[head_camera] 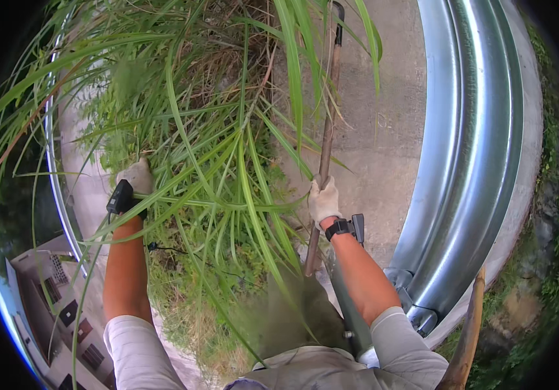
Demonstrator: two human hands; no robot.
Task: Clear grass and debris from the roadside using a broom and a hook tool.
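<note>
My right hand [324, 200], in a pale work glove, is closed around the wooden handle of a long tool [329, 131]. A dark metal end [339, 22] on the tool bends over at the top, partly behind leaves. My left hand [135, 176], gloved too, is at the left side of a tall clump of long-bladed grass [211, 122]. Its fingers look curled, but they face away among the leaves, so any hold on the stems is hidden. Long green blades cross in front of my left wrist and reach close to my right hand.
A shiny metal guardrail [479, 122] curves along the right over concrete [381, 131]. Beyond it is a rocky, overgrown slope [523, 302]. A bare wooden pole [469, 331] rises at lower right. A building [60, 302] and another rail [55, 180] appear at left.
</note>
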